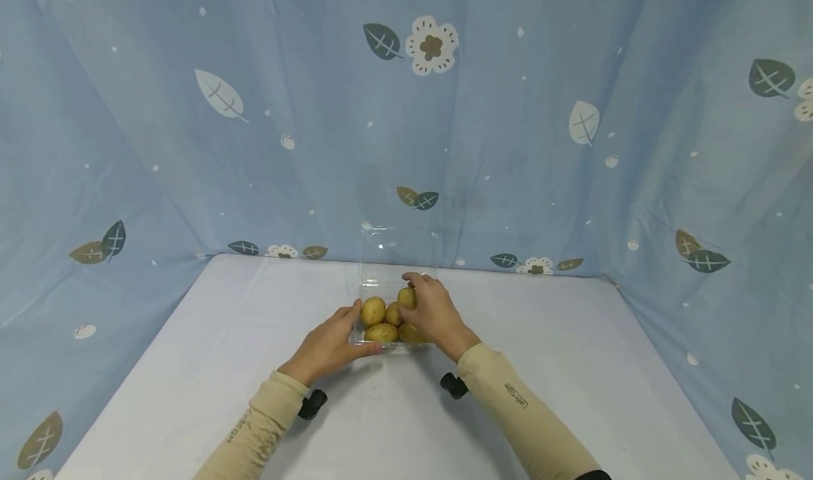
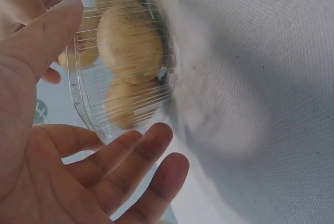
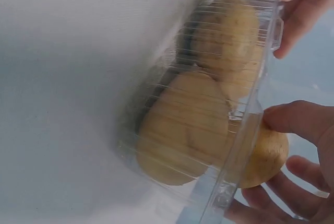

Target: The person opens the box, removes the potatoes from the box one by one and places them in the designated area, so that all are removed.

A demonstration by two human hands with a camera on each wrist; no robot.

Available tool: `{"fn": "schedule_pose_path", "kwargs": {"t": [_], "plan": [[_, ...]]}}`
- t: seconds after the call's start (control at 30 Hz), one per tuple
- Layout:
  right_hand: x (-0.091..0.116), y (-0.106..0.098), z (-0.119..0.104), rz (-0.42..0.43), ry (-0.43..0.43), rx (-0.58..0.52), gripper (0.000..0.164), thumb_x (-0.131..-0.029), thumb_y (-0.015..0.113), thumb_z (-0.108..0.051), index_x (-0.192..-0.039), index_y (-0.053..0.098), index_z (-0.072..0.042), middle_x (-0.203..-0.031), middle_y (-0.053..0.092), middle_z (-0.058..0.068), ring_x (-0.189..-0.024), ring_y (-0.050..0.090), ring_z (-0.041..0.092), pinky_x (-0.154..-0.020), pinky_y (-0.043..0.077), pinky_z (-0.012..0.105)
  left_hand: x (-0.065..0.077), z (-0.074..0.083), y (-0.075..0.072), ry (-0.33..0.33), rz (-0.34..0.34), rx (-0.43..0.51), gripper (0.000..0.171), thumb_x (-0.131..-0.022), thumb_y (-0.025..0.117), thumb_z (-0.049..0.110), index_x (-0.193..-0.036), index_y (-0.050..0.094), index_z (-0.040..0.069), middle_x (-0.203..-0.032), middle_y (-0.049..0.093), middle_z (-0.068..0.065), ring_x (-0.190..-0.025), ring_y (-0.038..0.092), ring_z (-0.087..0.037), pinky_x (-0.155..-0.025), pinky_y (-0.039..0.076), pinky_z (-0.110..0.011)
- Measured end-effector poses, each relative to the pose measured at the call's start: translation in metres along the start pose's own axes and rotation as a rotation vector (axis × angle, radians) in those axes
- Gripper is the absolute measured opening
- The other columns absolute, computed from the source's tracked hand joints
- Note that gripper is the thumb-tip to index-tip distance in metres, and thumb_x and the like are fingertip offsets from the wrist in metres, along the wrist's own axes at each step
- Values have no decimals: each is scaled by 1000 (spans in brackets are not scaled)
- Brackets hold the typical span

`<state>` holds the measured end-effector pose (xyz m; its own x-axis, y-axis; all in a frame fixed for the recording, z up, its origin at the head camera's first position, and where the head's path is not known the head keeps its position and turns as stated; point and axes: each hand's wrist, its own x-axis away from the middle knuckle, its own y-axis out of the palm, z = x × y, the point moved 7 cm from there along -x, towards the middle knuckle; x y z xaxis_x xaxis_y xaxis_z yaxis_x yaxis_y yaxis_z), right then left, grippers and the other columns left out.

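Note:
A clear plastic clamshell box (image 1: 396, 344) holds several yellow potatoes (image 1: 381, 332), seen through its ribbed wall in both wrist views. At its front left corner my left hand (image 1: 330, 342) grips the box, thumb along the front rim and fingers along the left side. My right hand (image 1: 435, 314) reaches over the right side and pinches a potato (image 3: 266, 156) between thumb and fingers. That potato sits at rim height, above the front ones. Part of the front right potato (image 1: 411, 333) is covered by the right hand.
The box's transparent lid (image 1: 400, 254) stands raised at the back. A white cloth (image 1: 546, 325) covers the table. Blue leaf-patterned curtains (image 1: 305, 113) hang behind and on both sides. Dark wrist cameras (image 1: 312, 404) sit below the sleeves.

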<state>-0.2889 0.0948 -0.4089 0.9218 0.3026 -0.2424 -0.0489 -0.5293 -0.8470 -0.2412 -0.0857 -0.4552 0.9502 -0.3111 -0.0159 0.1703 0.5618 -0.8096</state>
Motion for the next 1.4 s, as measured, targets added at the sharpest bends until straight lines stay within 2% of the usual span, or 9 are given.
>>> {"fn": "schedule_pose_path", "kwargs": {"t": [0.13, 0.3, 0.43, 0.7, 1.03, 1.4], "plan": [[4, -4, 1, 5, 18, -37, 50, -84, 83, -15, -128, 64, -4, -117, 66, 11, -101, 62, 24, -82, 55, 34, 0, 1, 0, 0, 3, -1, 105, -86, 73, 61, -158, 29, -1, -151, 44, -26, -134, 50, -41, -105, 44, -57], [8, -6, -2, 12, -3, -53, 39, -83, 84, -15, -118, 70, -4, -117, 64, 11, -104, 62, 23, -88, 55, 34, 0, 2, 0, 2, 5, -9, 105, -86, 73, 61, -158, 29, -2, -149, 45, -26, -132, 51, -41, -103, 45, -57], [11, -5, -2, 5, -19, -47, 38, -84, 83, -16, -118, 70, -6, -118, 64, 10, -105, 62, 23, -89, 55, 33, 1, 2, 0, 1, 9, -12, 105, -86, 73, 60, -158, 30, -2, -149, 46, -27, -130, 52, -41, -102, 46, -57], [14, 0, 1, -18, 3, -35, 39, -87, 80, -20, -123, 68, -10, -116, 64, 11, -91, 61, 21, -74, 56, 32, 1, 0, 1, -14, 1, 9, 106, -86, 74, 61, -159, 28, 0, -150, 45, -25, -133, 50, -40, -105, 44, -57], [16, 2, 2, -2, -35, -63, 40, -89, 79, -22, -126, 68, -12, -123, 61, 12, -106, 63, 26, -88, 56, 40, 0, 1, 1, -13, -1, 21, 105, -86, 73, 61, -159, 28, 0, -150, 44, -25, -133, 50, -41, -105, 44, -57], [19, -2, 5, 37, -54, -136, 41, -87, 82, -19, -124, 69, -8, -122, 63, 11, -110, 62, 26, -93, 54, 40, 3, 0, 1, -17, 0, 33, 113, -82, 67, 74, -160, 26, 3, -153, 42, -23, -134, 50, -40, -106, 44, -56]]}}
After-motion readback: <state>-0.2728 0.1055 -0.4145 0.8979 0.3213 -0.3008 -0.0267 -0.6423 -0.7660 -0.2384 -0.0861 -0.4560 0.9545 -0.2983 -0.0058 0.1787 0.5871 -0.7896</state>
